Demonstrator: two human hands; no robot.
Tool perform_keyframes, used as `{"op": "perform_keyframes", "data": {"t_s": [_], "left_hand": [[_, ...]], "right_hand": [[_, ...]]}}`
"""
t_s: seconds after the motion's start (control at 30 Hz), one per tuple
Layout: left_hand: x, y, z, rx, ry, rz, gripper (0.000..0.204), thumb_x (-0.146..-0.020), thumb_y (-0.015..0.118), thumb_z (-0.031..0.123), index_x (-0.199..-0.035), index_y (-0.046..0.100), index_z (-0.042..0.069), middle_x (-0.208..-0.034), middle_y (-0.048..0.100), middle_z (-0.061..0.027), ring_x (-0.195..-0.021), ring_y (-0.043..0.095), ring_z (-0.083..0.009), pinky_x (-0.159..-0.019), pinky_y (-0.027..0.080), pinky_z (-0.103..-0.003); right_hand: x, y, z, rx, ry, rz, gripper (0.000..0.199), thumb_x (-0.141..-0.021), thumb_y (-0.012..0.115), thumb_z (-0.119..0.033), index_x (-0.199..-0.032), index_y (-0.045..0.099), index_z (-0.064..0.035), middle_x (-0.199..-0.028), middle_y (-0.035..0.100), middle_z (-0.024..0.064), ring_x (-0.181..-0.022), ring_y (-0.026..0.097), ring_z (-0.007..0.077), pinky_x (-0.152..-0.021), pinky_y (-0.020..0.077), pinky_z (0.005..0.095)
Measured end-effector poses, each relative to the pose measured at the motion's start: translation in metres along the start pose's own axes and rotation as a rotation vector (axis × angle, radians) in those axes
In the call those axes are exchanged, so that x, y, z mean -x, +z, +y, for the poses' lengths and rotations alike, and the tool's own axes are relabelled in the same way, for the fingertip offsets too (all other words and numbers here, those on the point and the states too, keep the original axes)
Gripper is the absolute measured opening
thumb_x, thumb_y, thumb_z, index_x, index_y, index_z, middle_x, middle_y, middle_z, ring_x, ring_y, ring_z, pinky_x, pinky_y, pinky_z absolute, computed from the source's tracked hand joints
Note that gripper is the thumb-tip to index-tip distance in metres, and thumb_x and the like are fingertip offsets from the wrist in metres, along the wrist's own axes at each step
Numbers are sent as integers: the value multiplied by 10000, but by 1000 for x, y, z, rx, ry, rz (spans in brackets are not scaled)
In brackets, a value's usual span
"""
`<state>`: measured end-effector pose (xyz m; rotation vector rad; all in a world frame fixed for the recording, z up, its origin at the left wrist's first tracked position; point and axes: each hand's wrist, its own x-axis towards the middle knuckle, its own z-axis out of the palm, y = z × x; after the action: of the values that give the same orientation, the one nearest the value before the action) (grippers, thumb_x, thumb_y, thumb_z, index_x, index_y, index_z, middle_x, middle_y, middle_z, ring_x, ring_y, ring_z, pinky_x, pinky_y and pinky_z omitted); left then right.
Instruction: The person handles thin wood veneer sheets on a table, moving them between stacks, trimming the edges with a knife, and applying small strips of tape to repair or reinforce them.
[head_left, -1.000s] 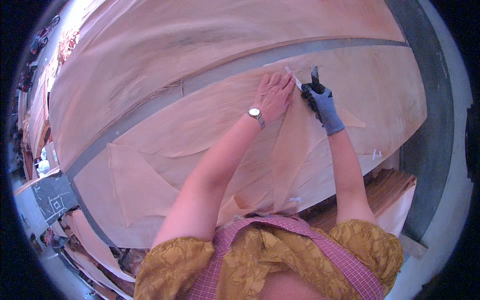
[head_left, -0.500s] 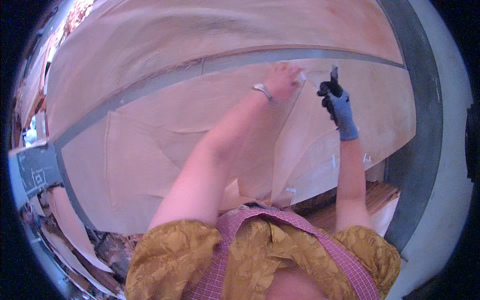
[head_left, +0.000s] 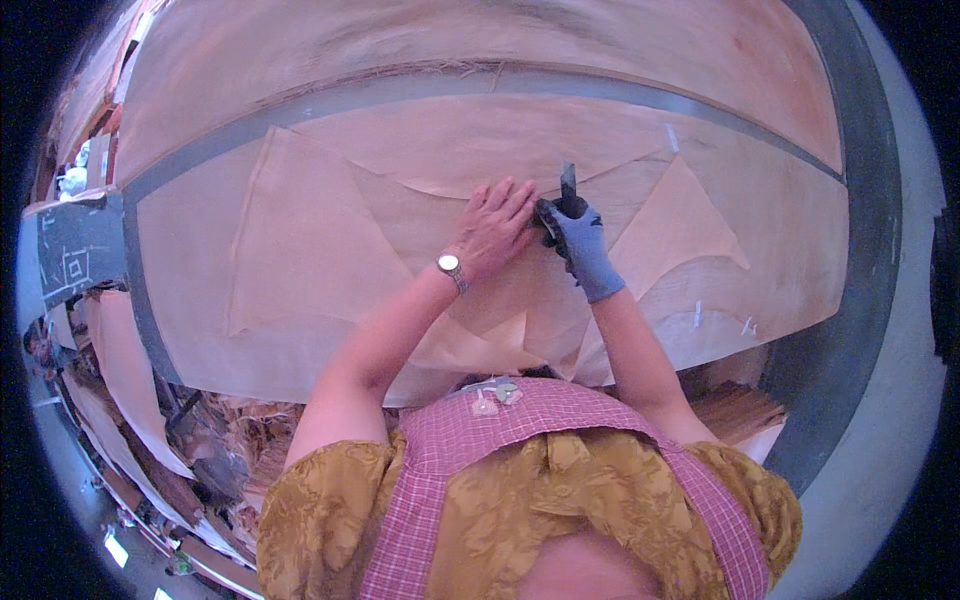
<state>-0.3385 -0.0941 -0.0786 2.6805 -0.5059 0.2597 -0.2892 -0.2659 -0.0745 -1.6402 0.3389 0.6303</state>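
Note:
My bare left hand [head_left: 490, 228], with a watch [head_left: 450, 264] on its wrist, lies flat on a thin, pale wood veneer sheet [head_left: 320, 230], fingers spread. Close beside its fingertips is my right hand [head_left: 580, 245], in a blue-grey glove with black fingers. It is closed around a knife whose broad dark blade [head_left: 568, 178] points away from me. A curved edge of overlapping veneer runs under both hands. To the right lies a pointed loose veneer piece [head_left: 685, 225], with a strip of white tape [head_left: 672, 138] at its tip.
Another large veneer sheet [head_left: 500, 35] lies beyond a grey strip of table [head_left: 600, 90]. Small white tape pieces [head_left: 698, 314] stick to the sheet at right. Veneer scraps [head_left: 245, 435] are heaped below the near left edge, and stacked brown sheets [head_left: 735, 410] sit at near right.
Both hands have moved left and nearer to me, and now sit side by side. White tape, earlier at my left fingers, now sticks to the sheet. The pointed piece at right now lies skewed.

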Motion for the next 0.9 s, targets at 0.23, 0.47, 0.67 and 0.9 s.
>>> {"op": "perform_keyframes", "data": {"t_s": [0.23,0.47,0.67,0.9], "left_hand": [[-3,16,1,-123,35,-37,545,-843,613,378,-1296,537,84,-1440,432,-103,-1301,416,-291,-1005,361,-512],[43,-1,-30,90,-338,93,740,-792,670,443,-1399,425,97,-1474,385,-125,-1365,336,-326,-1087,231,-586],[139,-55,-75,-199,-890,230,958,-742,696,551,-1490,305,98,-1520,313,-125,-1456,155,-319,-1147,26,-606],[129,-80,-89,-377,-1280,-42,905,-762,669,573,-1451,369,71,-1529,302,-151,-1454,168,-335,-1133,8,-639]], "right_hand": [[-14,-45,-6,1192,-590,78,213,-879,632,-237,-868,615,-24,-765,633,232,-722,640,370,-645,484,446],[-55,-15,-77,476,-324,-225,158,-934,626,-221,-973,663,-72,-715,631,-12,-543,486,30,-471,359,203],[-89,148,-107,544,-406,-574,165,-910,648,-213,-1000,666,-75,-732,641,-12,-617,569,62,-502,409,224],[-138,255,-112,458,-442,-823,144,-895,667,-215,-932,637,-79,-765,637,-1,-636,583,94,-547,454,252]]}}
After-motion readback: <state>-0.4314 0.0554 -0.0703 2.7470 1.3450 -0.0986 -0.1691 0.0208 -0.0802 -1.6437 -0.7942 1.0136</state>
